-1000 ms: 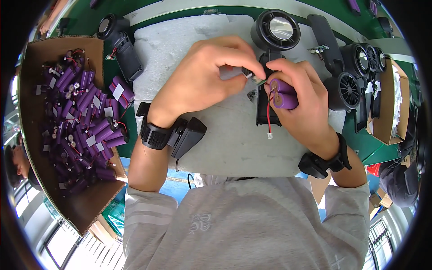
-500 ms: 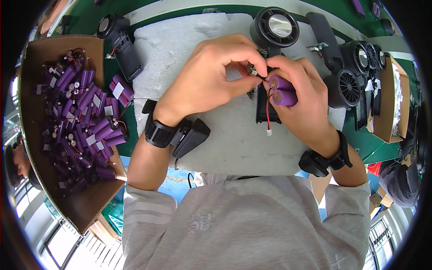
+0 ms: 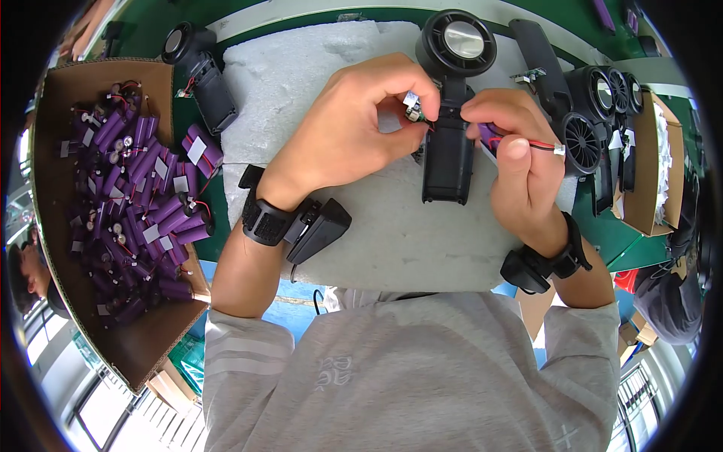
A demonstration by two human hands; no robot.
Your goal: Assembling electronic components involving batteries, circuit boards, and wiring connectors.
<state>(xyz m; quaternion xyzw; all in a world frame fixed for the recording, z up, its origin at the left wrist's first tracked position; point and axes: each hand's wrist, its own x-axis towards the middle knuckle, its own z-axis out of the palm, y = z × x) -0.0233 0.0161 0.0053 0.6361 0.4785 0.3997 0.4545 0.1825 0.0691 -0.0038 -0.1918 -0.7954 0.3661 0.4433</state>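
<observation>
A black handheld fan (image 3: pixel 456 45) lies on the white foam pad, its round head away from me and its open handle shell (image 3: pixel 447 169) toward me. To the left of the handle, my left hand (image 3: pixel 358 124) is closed in a pinch on a small green circuit board (image 3: pixel 413 110) at the fan's neck. My right hand (image 3: pixel 523 154), just right of the handle, is closed around a purple battery pack (image 3: pixel 488 134), mostly hidden by the fingers. The pack's red and black wires end in a white connector (image 3: pixel 559 150) that sticks out to the right.
At left stands a cardboard box (image 3: pixel 113 361) full of purple battery packs (image 3: pixel 139 173). One black fan (image 3: pixel 215 94) lies beside it. More fan parts (image 3: pixel 584 143) stand at the right near a smaller box (image 3: pixel 663 218). Foam (image 3: pixel 301 75) covers the table's middle.
My right hand has moved right and turned the battery pack, baring the handle shell; its wires now point right instead of hanging toward me. My left hand stays near the board.
</observation>
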